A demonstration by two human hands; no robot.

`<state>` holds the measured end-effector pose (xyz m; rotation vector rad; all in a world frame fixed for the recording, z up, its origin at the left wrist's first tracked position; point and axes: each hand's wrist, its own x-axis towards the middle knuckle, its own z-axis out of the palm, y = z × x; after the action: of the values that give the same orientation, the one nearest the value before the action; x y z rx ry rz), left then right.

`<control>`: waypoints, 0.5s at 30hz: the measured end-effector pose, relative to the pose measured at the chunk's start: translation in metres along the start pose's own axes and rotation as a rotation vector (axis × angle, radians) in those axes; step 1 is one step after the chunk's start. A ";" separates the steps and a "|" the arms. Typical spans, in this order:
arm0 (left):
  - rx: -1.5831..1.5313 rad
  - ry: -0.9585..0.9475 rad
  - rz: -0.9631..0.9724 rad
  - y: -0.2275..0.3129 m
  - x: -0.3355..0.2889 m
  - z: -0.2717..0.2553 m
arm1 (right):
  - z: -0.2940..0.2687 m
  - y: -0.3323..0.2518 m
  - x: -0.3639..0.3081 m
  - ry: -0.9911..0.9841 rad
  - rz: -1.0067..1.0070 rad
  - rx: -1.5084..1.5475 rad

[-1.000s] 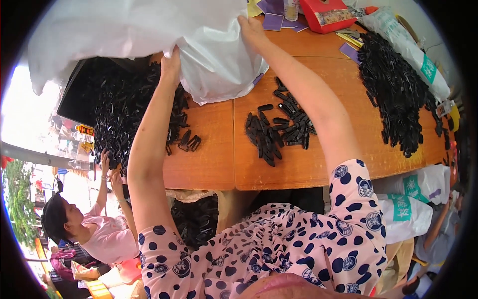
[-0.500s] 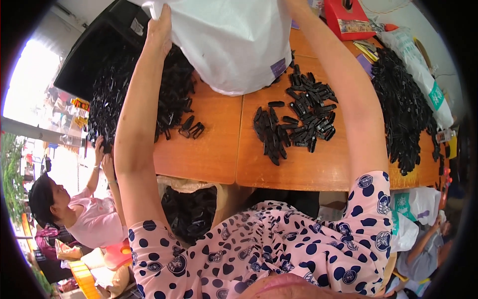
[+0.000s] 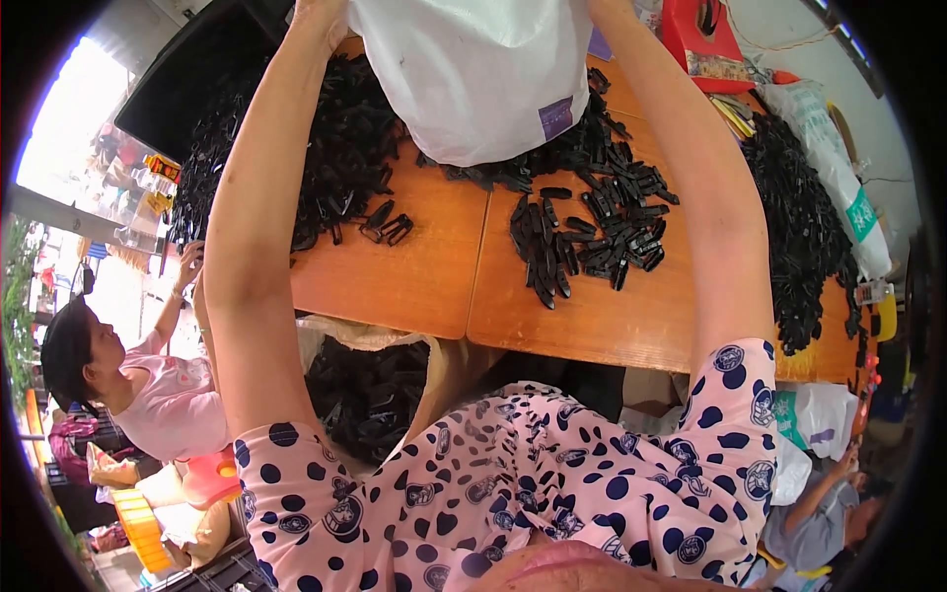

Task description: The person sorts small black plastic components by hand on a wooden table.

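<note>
Fingers gripping bag; sack, black pieces inside

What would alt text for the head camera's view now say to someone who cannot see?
A person's left hand and right hand, partly cut off at the top edge, flank a bulging white plastic sack over a brown wooden table. Small black oblong clips lie in piles to both sides.
</note>
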<state>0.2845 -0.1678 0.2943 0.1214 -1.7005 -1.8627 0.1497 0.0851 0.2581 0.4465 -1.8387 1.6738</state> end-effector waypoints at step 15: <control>0.116 -0.008 0.300 0.044 -0.003 0.013 | -0.026 -0.004 0.051 -0.330 0.558 0.958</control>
<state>0.2974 -0.1545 0.3362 -0.0915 -1.7257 -1.5480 0.1187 0.1180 0.2935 0.6493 -1.2962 3.0056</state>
